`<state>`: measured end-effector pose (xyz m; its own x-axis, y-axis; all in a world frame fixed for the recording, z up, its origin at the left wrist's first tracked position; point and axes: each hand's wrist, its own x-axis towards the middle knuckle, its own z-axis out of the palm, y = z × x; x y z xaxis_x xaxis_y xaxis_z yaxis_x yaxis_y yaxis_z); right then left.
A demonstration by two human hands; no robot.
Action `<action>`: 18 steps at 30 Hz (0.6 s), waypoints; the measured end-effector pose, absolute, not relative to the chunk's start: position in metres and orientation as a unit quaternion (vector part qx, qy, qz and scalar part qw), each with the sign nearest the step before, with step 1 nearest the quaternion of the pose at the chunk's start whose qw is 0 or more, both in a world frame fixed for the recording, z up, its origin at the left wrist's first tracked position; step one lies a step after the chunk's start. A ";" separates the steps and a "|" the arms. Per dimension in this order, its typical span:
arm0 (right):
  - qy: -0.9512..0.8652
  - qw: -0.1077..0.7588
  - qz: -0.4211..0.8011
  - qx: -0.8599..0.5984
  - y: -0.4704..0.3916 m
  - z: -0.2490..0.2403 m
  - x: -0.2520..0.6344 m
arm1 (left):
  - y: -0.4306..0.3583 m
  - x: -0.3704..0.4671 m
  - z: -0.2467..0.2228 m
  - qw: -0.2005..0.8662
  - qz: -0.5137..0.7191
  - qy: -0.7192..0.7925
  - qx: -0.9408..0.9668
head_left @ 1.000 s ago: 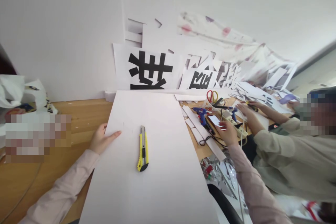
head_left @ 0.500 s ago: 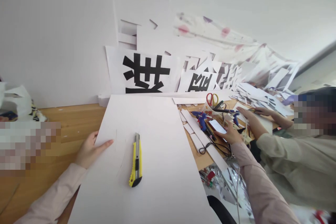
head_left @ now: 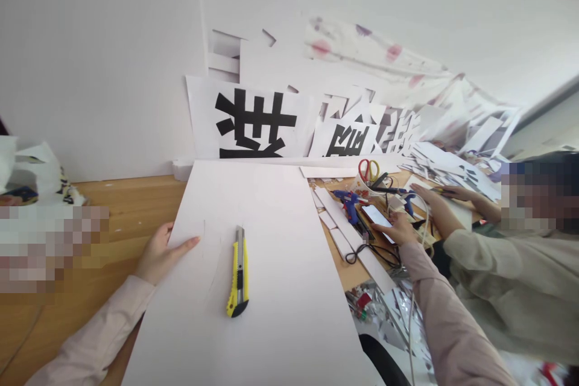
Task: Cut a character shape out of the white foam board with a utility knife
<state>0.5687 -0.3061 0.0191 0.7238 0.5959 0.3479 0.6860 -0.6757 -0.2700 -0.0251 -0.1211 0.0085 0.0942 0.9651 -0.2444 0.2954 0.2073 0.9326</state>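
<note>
A large white board (head_left: 280, 325) lies in front of me with a few faint lines on it. My left hand (head_left: 160, 253) grips its left edge, thumb on top and the other fingers mostly hidden below. On the board rests a yellow utility knife (head_left: 237, 274), its blade pointing away from me and touched by neither hand. Off to the right, my right hand (head_left: 398, 228) is closed around the near end of a smartphone (head_left: 376, 217) with a lit screen. The phone is at the table, beside a blue glue gun (head_left: 349, 202) and a black cable (head_left: 357, 252).
Red and yellow-handled scissors (head_left: 368, 170) stand in a cup. A sheet with black characters (head_left: 256, 117) leans on the wall. At right, a co-worker's hands (head_left: 436, 202) work over white sheets. White offcuts (head_left: 398, 307) lie below the table's edge.
The whole view has shifted slightly, with things now a little further right. My left hand stays on the board's edge, my right hand at the phone. The utility knife lies as before.
</note>
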 end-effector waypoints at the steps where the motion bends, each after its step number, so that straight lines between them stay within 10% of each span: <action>1: -0.337 0.198 -0.103 -0.915 -0.307 0.023 0.564 | -0.121 -0.026 0.007 0.506 0.330 0.586 0.540; 10: -0.489 0.280 -0.002 -0.826 -0.316 0.050 0.353 | -0.118 -0.026 -0.001 0.506 0.355 0.564 0.547; 18: -0.644 0.008 0.126 -0.755 -0.261 0.050 0.127 | -0.117 -0.026 -0.002 0.493 0.384 0.558 0.545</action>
